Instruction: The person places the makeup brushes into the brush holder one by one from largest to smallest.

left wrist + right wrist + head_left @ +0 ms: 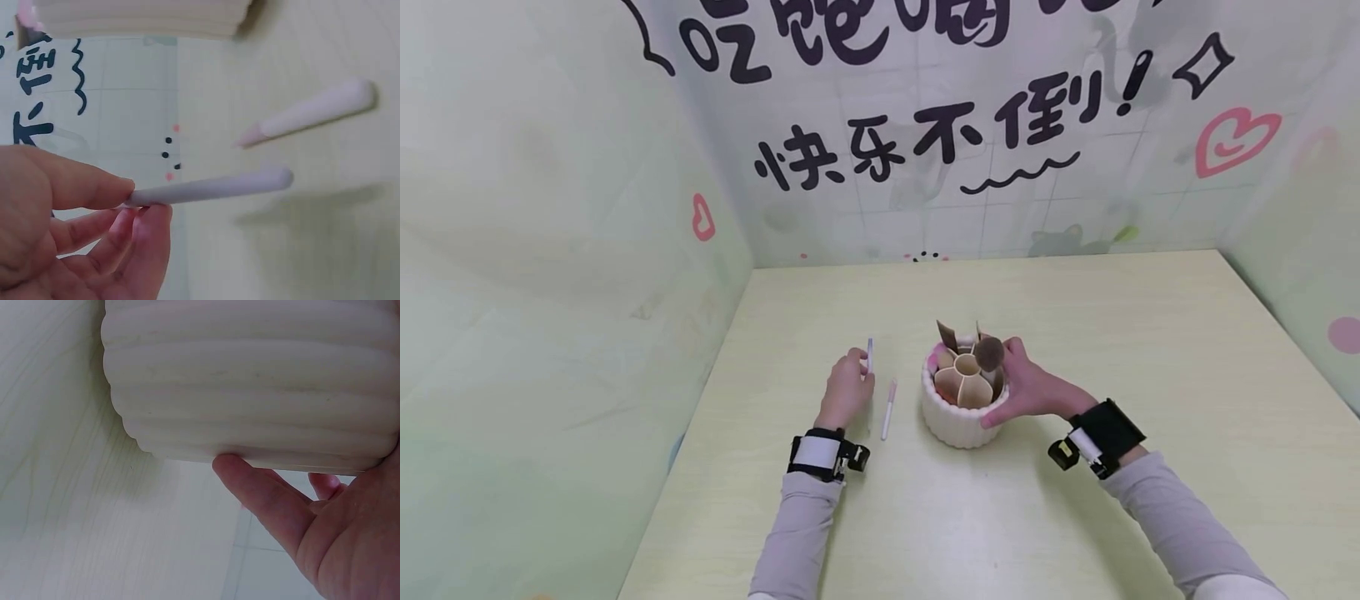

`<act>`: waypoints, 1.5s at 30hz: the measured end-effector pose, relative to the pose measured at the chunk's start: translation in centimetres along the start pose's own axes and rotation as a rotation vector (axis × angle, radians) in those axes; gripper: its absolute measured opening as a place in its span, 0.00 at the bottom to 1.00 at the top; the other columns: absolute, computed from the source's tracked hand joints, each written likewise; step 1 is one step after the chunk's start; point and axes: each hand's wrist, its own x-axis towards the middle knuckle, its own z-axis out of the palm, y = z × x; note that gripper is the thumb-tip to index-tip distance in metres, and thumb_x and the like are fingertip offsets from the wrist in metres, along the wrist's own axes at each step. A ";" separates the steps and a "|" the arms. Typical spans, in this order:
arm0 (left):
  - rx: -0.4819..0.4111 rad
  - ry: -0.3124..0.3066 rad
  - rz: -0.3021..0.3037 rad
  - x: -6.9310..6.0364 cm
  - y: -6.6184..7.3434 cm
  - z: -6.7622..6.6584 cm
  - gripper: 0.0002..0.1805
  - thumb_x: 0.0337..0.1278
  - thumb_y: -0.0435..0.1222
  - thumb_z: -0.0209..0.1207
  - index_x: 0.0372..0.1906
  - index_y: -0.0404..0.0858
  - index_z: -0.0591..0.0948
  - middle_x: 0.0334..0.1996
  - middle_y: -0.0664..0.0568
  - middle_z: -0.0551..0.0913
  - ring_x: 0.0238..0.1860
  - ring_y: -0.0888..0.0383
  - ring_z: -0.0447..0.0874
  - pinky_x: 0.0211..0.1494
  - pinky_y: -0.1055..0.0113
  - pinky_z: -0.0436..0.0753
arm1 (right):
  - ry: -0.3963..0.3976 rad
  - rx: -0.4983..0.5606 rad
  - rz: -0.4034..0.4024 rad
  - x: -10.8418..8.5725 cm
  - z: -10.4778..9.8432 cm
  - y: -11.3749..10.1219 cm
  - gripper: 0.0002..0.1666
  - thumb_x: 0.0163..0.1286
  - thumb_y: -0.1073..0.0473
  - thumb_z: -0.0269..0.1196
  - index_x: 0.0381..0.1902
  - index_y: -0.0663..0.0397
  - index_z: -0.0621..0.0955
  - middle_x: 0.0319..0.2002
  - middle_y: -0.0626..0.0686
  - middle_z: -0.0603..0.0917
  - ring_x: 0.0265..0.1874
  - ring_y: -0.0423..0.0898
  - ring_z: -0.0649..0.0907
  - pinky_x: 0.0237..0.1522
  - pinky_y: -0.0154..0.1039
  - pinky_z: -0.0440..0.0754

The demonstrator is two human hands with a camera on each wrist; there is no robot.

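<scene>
My left hand (847,390) pinches a slim lavender-white pen-like stick (219,187) between thumb and fingertips, holding it above the table. A second stick (888,410), white with a pink tapered tip, lies on the table just right of that hand. Farther right stands a round white ribbed pot (958,427) with a petal-shaped divider (967,364) inside. My right hand (1030,385) grips the pot's right side, thumb on the near wall (250,425) and fingers round the far side. A brush with a fluffy brown head (990,353) sticks up from the pot.
Other flat brown pieces (947,335) and a pink item (933,362) show in the pot, their kinds unclear. The pale wooden table (1045,533) meets printed wall sheets (925,208) at the back and sides. Both wrists carry strapped cameras.
</scene>
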 end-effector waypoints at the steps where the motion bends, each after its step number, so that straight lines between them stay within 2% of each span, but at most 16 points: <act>1: -0.022 0.015 0.024 0.0 0.6 -0.3 0.18 0.51 0.26 0.55 0.50 0.27 0.71 0.32 0.41 0.78 0.28 0.52 0.76 0.26 0.67 0.76 | 0.000 0.002 0.002 0.0 0.0 0.0 0.68 0.34 0.50 0.77 0.69 0.52 0.51 0.43 0.57 0.54 0.47 0.54 0.61 0.50 0.48 0.65; 5: -0.116 0.046 0.108 -0.3 2.9 -1.5 0.18 0.52 0.27 0.54 0.50 0.28 0.71 0.33 0.42 0.77 0.29 0.52 0.79 0.26 0.68 0.78 | 0.000 0.012 0.009 -0.1 0.1 0.0 0.68 0.33 0.50 0.77 0.69 0.54 0.50 0.43 0.57 0.54 0.48 0.54 0.61 0.51 0.48 0.65; 13: -0.273 0.101 0.269 -1.4 8.4 -3.7 0.17 0.54 0.27 0.54 0.50 0.30 0.70 0.36 0.43 0.77 0.34 0.52 0.80 0.33 0.66 0.80 | 0.004 0.024 0.021 0.0 0.1 -0.1 0.71 0.33 0.51 0.77 0.69 0.57 0.48 0.44 0.58 0.54 0.49 0.56 0.62 0.54 0.52 0.63; 16: -0.313 0.114 0.308 -1.7 10.1 -4.0 0.16 0.54 0.26 0.54 0.49 0.31 0.70 0.36 0.43 0.77 0.34 0.52 0.80 0.35 0.65 0.80 | 0.008 0.014 0.020 0.0 0.0 -0.1 0.70 0.33 0.50 0.78 0.69 0.56 0.49 0.44 0.58 0.54 0.49 0.56 0.62 0.52 0.51 0.64; 19: -0.334 0.107 0.327 -1.8 11.0 -3.7 0.15 0.54 0.26 0.54 0.48 0.31 0.70 0.37 0.43 0.77 0.35 0.52 0.80 0.38 0.65 0.80 | 0.013 0.000 0.023 -0.1 0.0 -0.2 0.68 0.33 0.50 0.78 0.68 0.54 0.52 0.43 0.58 0.54 0.47 0.55 0.63 0.50 0.49 0.65; 22: -0.354 0.087 0.343 -1.8 11.4 -3.1 0.14 0.55 0.26 0.54 0.48 0.31 0.69 0.37 0.43 0.76 0.36 0.52 0.79 0.38 0.66 0.80 | 0.017 -0.022 0.018 0.0 0.0 -0.1 0.65 0.33 0.49 0.78 0.67 0.52 0.55 0.42 0.58 0.55 0.45 0.54 0.63 0.49 0.48 0.66; 26: -0.374 0.055 0.374 -1.9 11.5 -2.1 0.14 0.55 0.26 0.53 0.48 0.31 0.69 0.38 0.43 0.76 0.37 0.52 0.80 0.37 0.68 0.80 | 0.018 -0.021 0.015 0.0 0.0 -0.2 0.66 0.32 0.49 0.78 0.67 0.54 0.54 0.43 0.58 0.55 0.45 0.53 0.62 0.48 0.47 0.66; 38: -0.308 0.016 0.421 -2.5 10.2 0.9 0.10 0.54 0.24 0.51 0.42 0.31 0.70 0.37 0.43 0.75 0.37 0.52 0.80 0.36 0.74 0.79 | 0.014 -0.020 0.002 0.1 0.2 -0.1 0.70 0.33 0.49 0.77 0.69 0.58 0.50 0.43 0.58 0.55 0.45 0.53 0.62 0.47 0.46 0.66; 42: -0.303 0.008 0.414 -2.9 9.8 1.2 0.09 0.53 0.24 0.52 0.41 0.32 0.71 0.37 0.44 0.76 0.38 0.52 0.80 0.37 0.75 0.79 | 0.013 -0.013 0.001 0.2 0.1 -0.1 0.70 0.34 0.50 0.77 0.69 0.59 0.49 0.43 0.58 0.55 0.45 0.54 0.62 0.48 0.46 0.66; 45: -0.301 0.006 0.414 -3.2 9.8 0.9 0.11 0.51 0.23 0.52 0.42 0.31 0.72 0.38 0.45 0.77 0.39 0.53 0.80 0.38 0.74 0.79 | 0.013 -0.011 0.004 0.2 0.1 -0.1 0.70 0.34 0.49 0.77 0.69 0.58 0.49 0.43 0.58 0.55 0.46 0.54 0.62 0.48 0.48 0.66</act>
